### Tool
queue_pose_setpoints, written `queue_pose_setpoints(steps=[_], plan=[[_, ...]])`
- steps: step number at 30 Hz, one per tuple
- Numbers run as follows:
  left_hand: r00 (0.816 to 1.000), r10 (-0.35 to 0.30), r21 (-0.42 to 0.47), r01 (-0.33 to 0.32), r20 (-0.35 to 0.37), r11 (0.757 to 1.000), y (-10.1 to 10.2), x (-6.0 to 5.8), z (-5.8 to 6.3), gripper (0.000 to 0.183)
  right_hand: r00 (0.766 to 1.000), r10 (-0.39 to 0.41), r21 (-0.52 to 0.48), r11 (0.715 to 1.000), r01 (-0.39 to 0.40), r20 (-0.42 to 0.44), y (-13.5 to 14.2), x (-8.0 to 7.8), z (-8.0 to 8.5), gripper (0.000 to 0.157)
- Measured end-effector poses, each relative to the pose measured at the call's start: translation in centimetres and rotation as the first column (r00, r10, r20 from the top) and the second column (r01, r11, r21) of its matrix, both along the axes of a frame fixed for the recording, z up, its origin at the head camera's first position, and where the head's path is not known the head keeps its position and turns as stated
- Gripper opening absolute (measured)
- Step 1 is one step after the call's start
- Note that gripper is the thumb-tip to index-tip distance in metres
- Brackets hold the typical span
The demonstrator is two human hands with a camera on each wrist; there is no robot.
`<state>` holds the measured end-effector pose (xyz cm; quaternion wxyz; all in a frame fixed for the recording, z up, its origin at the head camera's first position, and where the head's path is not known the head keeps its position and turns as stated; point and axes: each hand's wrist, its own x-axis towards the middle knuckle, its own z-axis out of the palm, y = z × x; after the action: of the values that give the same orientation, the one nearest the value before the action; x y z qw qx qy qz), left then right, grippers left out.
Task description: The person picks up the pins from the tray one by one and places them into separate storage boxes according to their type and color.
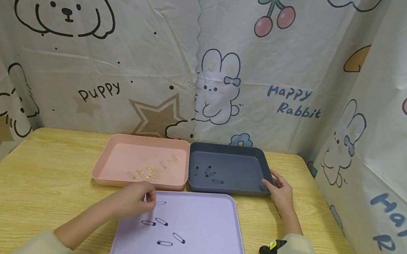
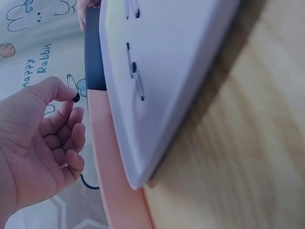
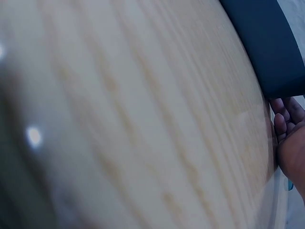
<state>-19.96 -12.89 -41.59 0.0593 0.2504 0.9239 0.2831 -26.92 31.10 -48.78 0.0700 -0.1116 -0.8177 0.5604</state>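
Note:
Between thumb and forefinger, my left hand [image 1: 136, 200] pinches a black safety pin [image 2: 72, 88] by its dark end. The hand is over the upper left corner of a lilac tray [image 1: 210, 219], where several black safety pins [image 1: 178, 238] lie. My right hand [image 1: 281, 192] holds the right side of a dark blue tray [image 1: 237, 162], its thumb over the rim and its other fingers outside. Several black safety pins [image 1: 210, 174] lie in that dark tray. A pink tray [image 1: 126, 151] beside it bears a loose group of gold safety pins [image 1: 152, 173].
All three trays stand on a wooden table [image 1: 44, 174], the pink and dark ones side by side behind the lilac one. A printed curtain [image 1: 151, 50] rises behind the table and along its sides. A small black device [image 1: 268, 253] sits at the right wrist.

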Motion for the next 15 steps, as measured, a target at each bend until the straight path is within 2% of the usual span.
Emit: queue_pose_setpoints(steps=[8, 15], plan=[[0.999, 0.042, 0.025, -0.042, -0.002, 0.999, 1.4, -1.9, 1.4, 0.005, 1.0, -0.008, -0.023, 1.0, 0.008, 0.001, 0.0, -0.1, -0.1, 0.063], [0.999, 0.035, 0.034, -0.034, -0.038, 0.999, 2.3, -3.5, 2.3, 0.005, 1.0, 0.003, -0.019, 1.0, -0.003, -0.004, 0.1, 0.0, 0.0, 0.064]])
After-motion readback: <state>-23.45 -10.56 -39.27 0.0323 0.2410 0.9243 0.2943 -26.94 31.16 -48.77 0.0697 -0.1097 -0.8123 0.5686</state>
